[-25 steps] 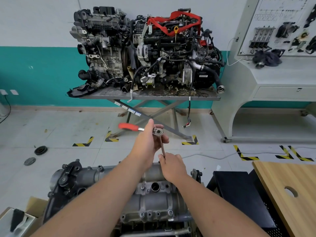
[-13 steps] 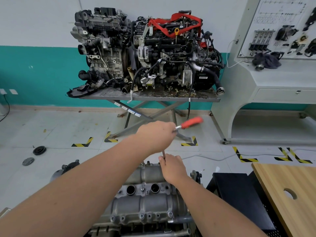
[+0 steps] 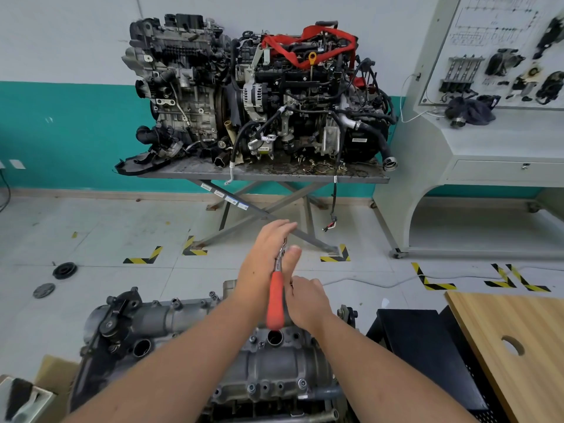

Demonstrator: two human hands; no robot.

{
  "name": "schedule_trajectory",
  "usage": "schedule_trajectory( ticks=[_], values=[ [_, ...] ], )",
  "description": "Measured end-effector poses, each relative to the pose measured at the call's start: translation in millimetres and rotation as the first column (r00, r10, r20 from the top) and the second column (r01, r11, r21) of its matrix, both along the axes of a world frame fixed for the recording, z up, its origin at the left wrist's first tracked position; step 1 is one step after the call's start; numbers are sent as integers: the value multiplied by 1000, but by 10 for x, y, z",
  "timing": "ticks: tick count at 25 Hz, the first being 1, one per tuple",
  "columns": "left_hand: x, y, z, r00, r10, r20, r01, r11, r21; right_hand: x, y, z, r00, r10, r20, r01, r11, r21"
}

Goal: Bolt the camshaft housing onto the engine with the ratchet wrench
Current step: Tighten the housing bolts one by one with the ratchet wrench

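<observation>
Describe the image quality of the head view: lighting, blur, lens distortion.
Head view: even, soft indoor light with no hard shadows or glare; wide-angle bending curves the white training bench and the floor lines toward the edges; the left hand and the ratchet wrench look slightly motion-smeared, the right hand a little soft; the camshaft housing and the engines on the far table are sharp.
</observation>
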State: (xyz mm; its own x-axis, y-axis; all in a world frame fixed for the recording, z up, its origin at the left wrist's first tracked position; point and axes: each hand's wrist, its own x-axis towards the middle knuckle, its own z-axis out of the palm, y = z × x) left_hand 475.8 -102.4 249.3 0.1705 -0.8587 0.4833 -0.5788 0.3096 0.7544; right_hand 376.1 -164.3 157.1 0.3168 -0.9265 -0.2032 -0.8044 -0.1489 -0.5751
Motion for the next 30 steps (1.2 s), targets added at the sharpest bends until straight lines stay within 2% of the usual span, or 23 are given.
schedule_trajectory(
  ticks=[2,4,6,8,9,10,11,14,17,19,21,23,24,26,27,30],
  values=[
    [-148,43,-18,923,-7,-385,3,1000,-11,-3,-4,4,999,31,-32,-32,999,-20],
    [-267,6,27,793,53,-607,-66,998,1,-9,-10,11,996,67,-57,-68,998,-12],
    [-299,-66,76,666,105,-738,-70,994,79,-16,-10,15,993,93,-72,-94,996,-11],
    [-277,-103,141,455,115,-883,45,988,151,-24,-11,11,991,98,-92,-101,994,-33],
    [-241,-106,163,378,128,-917,96,980,177,-27,-12,5,990,99,-98,-103,994,-41],
    [-202,-104,187,359,148,-922,133,969,207,-22,-10,3,990,101,-100,-106,993,-50],
    [-162,-108,216,390,180,-903,154,954,257,-18,-8,2,989,103,-104,-109,993,-53],
    [-30,-176,395,597,290,-748,179,861,477,-18,-11,-7,990,99,-105,-107,992,-71],
    [68,-265,583,843,257,-472,125,761,637,-24,-18,-20,992,101,-79,-106,992,-63],
    [53,-296,663,945,193,-265,35,745,666,-19,-18,-6,995,87,-43,-89,995,-36],
    [40,-331,741,995,97,-32,-52,750,659,-13,-12,1,997,76,-13,-76,997,-20],
    [25,-343,788,965,-35,261,-135,784,606,-14,5,7,997,73,-21,-74,996,-43],
    [21,-342,799,893,-105,438,-177,812,556,-16,12,8,996,78,-36,-80,995,-65],
    [-15,-301,768,656,-211,725,-188,884,428,-15,15,-3,995,82,-53,-87,993,-86],
    [-27,-273,721,611,-199,767,-181,907,379,-16,18,-8,995,83,-63,-88,992,-88],
    [-58,-201,535,637,-42,770,-213,950,229,-7,19,-43,999,40,-25,-42,995,-93]
  ],
)
